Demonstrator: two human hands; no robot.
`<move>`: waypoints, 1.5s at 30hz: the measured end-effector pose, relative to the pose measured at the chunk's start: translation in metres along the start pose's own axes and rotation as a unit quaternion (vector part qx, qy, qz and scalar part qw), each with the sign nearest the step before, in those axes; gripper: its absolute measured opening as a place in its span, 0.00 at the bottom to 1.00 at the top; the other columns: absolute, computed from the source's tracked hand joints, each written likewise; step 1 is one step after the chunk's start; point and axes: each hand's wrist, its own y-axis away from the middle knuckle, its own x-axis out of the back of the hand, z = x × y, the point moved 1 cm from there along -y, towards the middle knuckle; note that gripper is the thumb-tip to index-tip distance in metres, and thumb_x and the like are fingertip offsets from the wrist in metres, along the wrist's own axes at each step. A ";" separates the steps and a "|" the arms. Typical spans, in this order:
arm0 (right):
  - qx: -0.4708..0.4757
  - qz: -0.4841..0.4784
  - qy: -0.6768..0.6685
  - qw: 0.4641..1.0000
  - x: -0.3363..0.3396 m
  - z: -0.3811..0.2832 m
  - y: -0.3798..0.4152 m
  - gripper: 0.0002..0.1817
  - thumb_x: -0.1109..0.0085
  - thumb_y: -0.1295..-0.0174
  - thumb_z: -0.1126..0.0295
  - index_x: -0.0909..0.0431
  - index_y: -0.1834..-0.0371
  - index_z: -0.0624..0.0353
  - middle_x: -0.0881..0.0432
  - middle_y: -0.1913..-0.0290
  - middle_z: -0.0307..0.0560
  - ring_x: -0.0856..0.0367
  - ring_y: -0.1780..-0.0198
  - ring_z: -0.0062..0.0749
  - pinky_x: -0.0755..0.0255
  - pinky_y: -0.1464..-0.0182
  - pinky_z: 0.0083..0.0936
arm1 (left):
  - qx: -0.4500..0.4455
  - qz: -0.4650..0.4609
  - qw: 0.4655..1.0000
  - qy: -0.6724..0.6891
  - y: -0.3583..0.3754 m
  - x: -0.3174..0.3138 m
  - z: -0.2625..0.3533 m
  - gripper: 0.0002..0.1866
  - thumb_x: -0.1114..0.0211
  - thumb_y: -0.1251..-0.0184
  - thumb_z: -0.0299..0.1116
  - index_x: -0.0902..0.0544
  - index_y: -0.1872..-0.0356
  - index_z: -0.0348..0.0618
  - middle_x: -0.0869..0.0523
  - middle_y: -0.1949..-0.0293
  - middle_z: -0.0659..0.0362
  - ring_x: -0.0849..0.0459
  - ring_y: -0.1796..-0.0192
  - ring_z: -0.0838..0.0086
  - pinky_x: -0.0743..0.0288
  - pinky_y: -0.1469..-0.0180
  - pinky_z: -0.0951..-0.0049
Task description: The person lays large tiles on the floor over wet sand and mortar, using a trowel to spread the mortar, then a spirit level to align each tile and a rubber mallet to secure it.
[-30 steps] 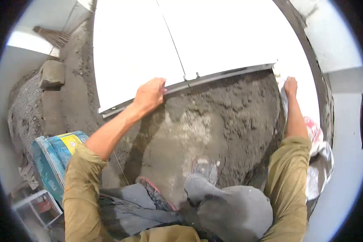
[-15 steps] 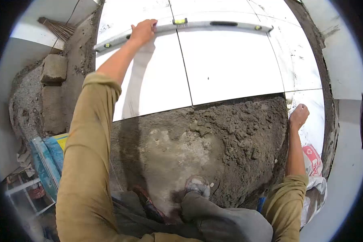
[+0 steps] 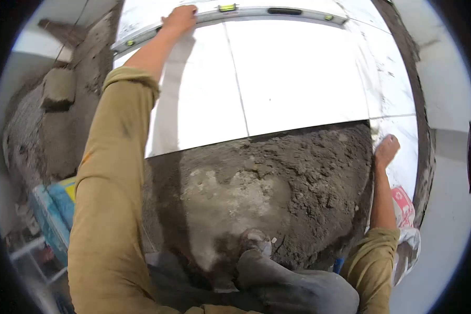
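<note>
Left grip (image 3: 179, 21) holds level (image 3: 251, 13) on tiles (image 3: 298, 68) near wall (image 3: 450, 220).

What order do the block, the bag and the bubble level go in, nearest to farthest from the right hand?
From the right hand in the head view:
1. Red-and-white bag, lower right.
2. Bubble level, ahead, across the white tiles.
3. Block, far left.

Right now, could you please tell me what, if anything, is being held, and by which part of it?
The left hand holds the level, left of its middle; nothing shows in the closed right hand.
</note>
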 end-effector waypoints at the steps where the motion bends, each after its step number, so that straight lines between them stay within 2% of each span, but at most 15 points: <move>1: -0.115 0.068 -0.103 0.986 0.005 -0.014 0.004 0.18 0.54 0.35 0.65 0.18 0.63 0.70 0.18 0.59 0.66 0.22 0.54 0.62 0.32 0.46 0.48 | -0.003 -0.006 1.000 -0.018 -0.008 -0.007 -0.001 0.19 0.40 0.37 0.35 0.21 0.44 0.56 0.16 0.47 0.57 0.19 0.42 0.59 0.25 0.46 0.48; 2: -0.130 0.087 -0.079 0.985 0.004 -0.016 0.002 0.18 0.54 0.35 0.64 0.18 0.63 0.70 0.18 0.59 0.67 0.22 0.53 0.61 0.32 0.46 0.48 | -0.007 -0.030 0.999 -0.037 -0.012 -0.002 0.002 0.18 0.39 0.38 0.36 0.20 0.46 0.56 0.15 0.50 0.56 0.18 0.45 0.57 0.22 0.49 0.53; 3: -0.105 0.121 -0.066 0.985 -0.002 -0.011 0.003 0.19 0.54 0.35 0.64 0.18 0.63 0.70 0.18 0.60 0.68 0.22 0.54 0.61 0.32 0.46 0.47 | -0.016 -0.057 0.998 -0.005 -0.016 -0.006 -0.006 0.19 0.41 0.36 0.38 0.20 0.43 0.59 0.18 0.43 0.58 0.21 0.39 0.57 0.29 0.44 0.34; 12: -0.171 0.044 -0.112 0.978 0.021 -0.032 0.007 0.22 0.56 0.34 0.58 0.21 0.53 0.67 0.23 0.48 0.68 0.27 0.43 0.58 0.36 0.38 0.43 | -0.053 -0.006 0.998 0.046 -0.012 -0.007 -0.016 0.18 0.38 0.35 0.35 0.19 0.44 0.52 0.15 0.49 0.49 0.16 0.47 0.54 0.23 0.45 0.58; 21: -0.067 0.005 -0.004 0.998 -0.017 0.015 0.003 0.21 0.55 0.35 0.61 0.21 0.52 0.66 0.22 0.47 0.64 0.28 0.41 0.57 0.35 0.40 0.43 | -0.023 -0.038 0.999 -0.005 -0.016 -0.013 0.009 0.30 0.36 0.34 0.43 0.31 0.30 0.64 0.23 0.38 0.52 0.24 0.36 0.55 0.36 0.41 0.29; 23: -0.194 -0.040 -0.131 0.971 0.013 -0.019 -0.004 0.20 0.54 0.37 0.63 0.19 0.57 0.71 0.19 0.54 0.69 0.26 0.48 0.61 0.34 0.44 0.44 | 0.016 -0.025 0.999 -0.031 0.016 0.024 0.012 0.34 0.34 0.36 0.46 0.33 0.29 0.62 0.24 0.39 0.48 0.25 0.36 0.52 0.33 0.39 0.40; 25: -0.091 0.029 -0.082 0.992 0.004 -0.009 -0.003 0.20 0.55 0.36 0.64 0.18 0.63 0.71 0.19 0.58 0.71 0.23 0.54 0.65 0.34 0.47 0.49 | 0.059 -0.010 0.997 -0.058 0.043 0.041 -0.027 0.37 0.33 0.38 0.49 0.35 0.27 0.61 0.25 0.39 0.45 0.26 0.36 0.49 0.31 0.37 0.51; 27: -0.087 0.025 -0.086 0.992 -0.002 0.011 -0.008 0.20 0.55 0.35 0.62 0.19 0.60 0.70 0.18 0.59 0.69 0.23 0.53 0.63 0.33 0.46 0.49 | 0.064 0.114 0.990 -0.048 0.061 0.025 -0.085 0.39 0.34 0.38 0.48 0.39 0.26 0.64 0.28 0.37 0.45 0.31 0.32 0.52 0.42 0.36 0.29; 29: 0.100 -0.037 -0.075 0.991 0.004 0.055 -0.019 0.13 0.50 0.38 0.68 0.20 0.60 0.65 0.18 0.64 0.62 0.21 0.58 0.56 0.29 0.52 0.42 | 0.099 0.145 0.984 0.026 0.096 0.037 -0.117 0.36 0.34 0.38 0.44 0.36 0.28 0.59 0.30 0.36 0.45 0.31 0.33 0.53 0.37 0.36 0.41; 32: -0.174 -0.193 -0.156 0.953 0.068 0.040 -0.024 0.13 0.44 0.34 0.63 0.21 0.59 0.63 0.18 0.71 0.59 0.20 0.70 0.49 0.27 0.62 0.40 | 0.125 0.208 0.969 0.052 0.146 0.025 -0.133 0.29 0.38 0.40 0.33 0.28 0.34 0.53 0.23 0.46 0.47 0.24 0.43 0.52 0.30 0.42 0.48; 34: 0.091 -0.038 -0.038 0.994 0.095 0.030 -0.023 0.21 0.42 0.33 0.55 0.22 0.67 0.68 0.22 0.72 0.64 0.27 0.71 0.54 0.30 0.62 0.42 | 0.019 0.304 0.929 0.209 0.152 -0.024 -0.138 0.23 0.40 0.39 0.32 0.22 0.41 0.50 0.20 0.49 0.50 0.25 0.42 0.53 0.31 0.41 0.49; 37: 0.058 -0.110 -0.001 0.992 0.154 -0.052 -0.002 0.24 0.42 0.35 0.55 0.28 0.74 0.70 0.35 0.79 0.51 0.40 0.74 0.32 0.38 0.68 0.33 | 0.109 0.007 0.987 0.118 0.152 0.002 -0.079 0.26 0.45 0.34 0.49 0.24 0.37 0.51 0.25 0.38 0.51 0.32 0.32 0.54 0.38 0.39 0.36; 41: 0.087 -0.368 -0.264 0.887 0.279 -0.207 0.078 0.29 0.40 0.40 0.60 0.27 0.38 0.65 0.21 0.48 0.47 0.24 0.45 0.32 0.35 0.38 0.28 | 0.159 -0.043 0.981 0.104 0.146 0.014 -0.045 0.28 0.47 0.29 0.52 0.26 0.34 0.47 0.30 0.33 0.49 0.35 0.31 0.52 0.47 0.32 0.36; 43: 0.080 -0.500 -0.380 0.774 0.337 -0.244 0.119 0.34 0.36 0.47 0.55 0.25 0.43 0.72 0.21 0.44 0.56 0.25 0.39 0.41 0.37 0.34 0.36 | 0.196 -0.055 0.963 0.176 0.137 0.013 -0.045 0.30 0.49 0.29 0.51 0.28 0.34 0.40 0.34 0.31 0.50 0.41 0.29 0.48 0.55 0.30 0.36; 45: 0.040 -0.562 -0.598 0.570 0.350 -0.266 0.167 0.21 0.36 0.45 0.63 0.19 0.58 0.73 0.15 0.60 0.61 0.14 0.56 0.47 0.23 0.49 0.40 | 0.201 -0.027 0.965 0.167 0.130 -0.001 -0.051 0.30 0.49 0.29 0.52 0.28 0.34 0.40 0.35 0.31 0.50 0.42 0.29 0.48 0.55 0.30 0.36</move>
